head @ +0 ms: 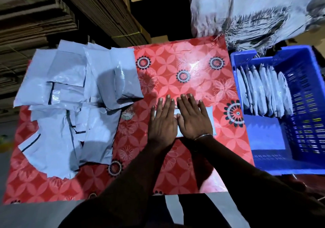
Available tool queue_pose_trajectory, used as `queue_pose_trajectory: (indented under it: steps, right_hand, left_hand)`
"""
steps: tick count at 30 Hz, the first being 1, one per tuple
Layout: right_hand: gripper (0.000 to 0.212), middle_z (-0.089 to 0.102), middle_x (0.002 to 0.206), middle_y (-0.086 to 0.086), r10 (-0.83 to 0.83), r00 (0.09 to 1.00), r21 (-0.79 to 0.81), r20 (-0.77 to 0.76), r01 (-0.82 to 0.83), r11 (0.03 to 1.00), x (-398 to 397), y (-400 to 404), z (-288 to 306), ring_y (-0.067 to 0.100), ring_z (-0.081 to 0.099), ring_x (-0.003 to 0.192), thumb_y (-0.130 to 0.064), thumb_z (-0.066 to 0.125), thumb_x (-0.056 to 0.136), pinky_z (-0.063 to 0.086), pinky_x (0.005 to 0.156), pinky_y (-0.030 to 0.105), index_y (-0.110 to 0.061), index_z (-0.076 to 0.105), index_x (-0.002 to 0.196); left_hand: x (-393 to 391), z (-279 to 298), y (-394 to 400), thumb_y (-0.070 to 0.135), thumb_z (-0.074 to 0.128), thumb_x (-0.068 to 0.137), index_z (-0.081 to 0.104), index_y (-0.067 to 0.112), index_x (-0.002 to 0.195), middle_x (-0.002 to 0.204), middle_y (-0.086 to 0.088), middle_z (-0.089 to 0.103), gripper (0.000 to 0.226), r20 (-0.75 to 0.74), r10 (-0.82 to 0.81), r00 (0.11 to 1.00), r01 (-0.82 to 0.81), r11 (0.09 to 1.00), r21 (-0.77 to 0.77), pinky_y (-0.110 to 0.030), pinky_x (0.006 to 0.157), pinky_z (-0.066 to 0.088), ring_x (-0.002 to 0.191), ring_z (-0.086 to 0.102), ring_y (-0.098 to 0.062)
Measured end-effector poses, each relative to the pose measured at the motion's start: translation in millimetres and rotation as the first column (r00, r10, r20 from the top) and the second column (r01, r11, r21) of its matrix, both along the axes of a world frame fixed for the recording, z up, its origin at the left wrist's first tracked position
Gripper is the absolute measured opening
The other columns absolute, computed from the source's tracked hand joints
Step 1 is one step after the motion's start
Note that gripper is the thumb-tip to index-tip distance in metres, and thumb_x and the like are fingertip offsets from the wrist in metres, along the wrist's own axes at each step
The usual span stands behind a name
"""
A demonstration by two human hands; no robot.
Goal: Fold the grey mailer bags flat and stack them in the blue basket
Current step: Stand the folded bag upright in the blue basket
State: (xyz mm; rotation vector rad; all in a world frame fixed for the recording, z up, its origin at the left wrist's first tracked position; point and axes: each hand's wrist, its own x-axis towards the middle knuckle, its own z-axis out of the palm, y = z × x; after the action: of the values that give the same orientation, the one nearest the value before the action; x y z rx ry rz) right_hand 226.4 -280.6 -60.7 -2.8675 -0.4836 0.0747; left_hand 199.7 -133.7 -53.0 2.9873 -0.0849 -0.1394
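Pressing folded bag (210, 115) flat with left hand (163, 120) and right hand (194, 118), both spread palm-down, left of basket (267, 139); likely creasing it. Unfolded pile (70, 95) farther left.

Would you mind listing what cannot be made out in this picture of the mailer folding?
- Head view: the folded mailer lies mostly under the left hand and right hand, both pressing flat, so its folds are hidden.
- Head view: the loose mailers overlap, so no count is possible.
- Head view: the blue basket is cut off at the right edge.
- Head view: the mailers in the basket are too blurred to count.
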Motion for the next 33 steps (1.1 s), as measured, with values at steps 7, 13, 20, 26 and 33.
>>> queue_pose_trajectory:
  steps: [7, 13, 20, 26, 33]
  right_hand:
    - [0.064, 0.018, 0.168, -0.001, -0.024, 0.999, 0.002, -0.04, 0.024, 1.0, 0.5, 3.6, -1.0, 0.017, 0.004, 0.157, -0.039, 0.032, 0.102, 0.011, 0.125, 0.047, -0.019, 0.021, 0.161]
    - [0.064, 0.011, 0.17, -0.004, -0.039, 0.997, -0.039, -0.06, 0.037, 0.999, 2.4, 4.9, -2.9, 0.014, -0.001, 0.156, -0.04, 0.031, 0.103, 0.011, 0.126, 0.046, -0.021, 0.015, 0.162]
    - [0.065, 0.007, 0.17, -0.002, -0.041, 0.996, -0.093, -0.076, 0.034, 0.995, 1.7, 7.0, -1.2, 0.016, -0.004, 0.156, -0.036, 0.033, 0.103, 0.011, 0.126, 0.046, -0.019, 0.01, 0.162]
    - [0.065, 0.004, 0.17, -0.002, -0.036, 0.996, -0.092, -0.082, 0.028, 0.995, 1.5, 7.3, -0.9, 0.016, -0.005, 0.156, -0.035, 0.033, 0.104, 0.01, 0.126, 0.046, -0.02, 0.008, 0.162]
    - [0.064, 0.001, 0.17, -0.003, -0.031, 0.994, -0.084, -0.1, 0.022, 0.996, 1.7, 7.0, -4.4, 0.015, -0.006, 0.156, -0.038, 0.029, 0.105, 0.011, 0.125, 0.046, -0.021, 0.006, 0.162]
  left_hand:
    - [0.2, -0.8, -2.1, 0.034, 0.026, 0.107, 0.009, 0.018, 0.164, 0.173, 0.001, -0.001, 0.061, -0.001, 0.034, 0.999, -0.034, 0.999, 0.004, -0.048, 0.126, 0.012, 0.159, -0.007, -0.02]
    - [-2.0, -1.2, -3.9, 0.03, 0.028, 0.109, 0.01, 0.017, 0.164, 0.172, 0.002, 0.001, 0.059, 0.045, 0.041, 0.998, -0.04, 0.999, -0.014, -0.049, 0.126, 0.013, 0.159, -0.007, -0.019]
    - [-3.7, -4.0, -2.6, 0.028, 0.029, 0.11, 0.017, 0.014, 0.163, 0.172, -0.002, 0.008, 0.056, 0.11, 0.026, 0.994, -0.024, 1.0, -0.017, -0.051, 0.124, 0.019, 0.159, 0.001, -0.023]
    - [-2.9, -7.9, 0.1, 0.028, 0.03, 0.111, 0.018, 0.014, 0.163, 0.172, -0.003, 0.01, 0.055, 0.113, 0.011, 0.994, -0.008, 1.0, -0.027, -0.054, 0.124, 0.019, 0.159, 0.002, -0.025]
    - [-2.1, -9.4, -0.7, 0.029, 0.028, 0.11, 0.009, 0.018, 0.164, 0.172, 0.002, 0.001, 0.058, 0.054, 0.036, 0.998, -0.035, 0.999, -0.024, -0.051, 0.125, 0.015, 0.159, -0.005, -0.021]
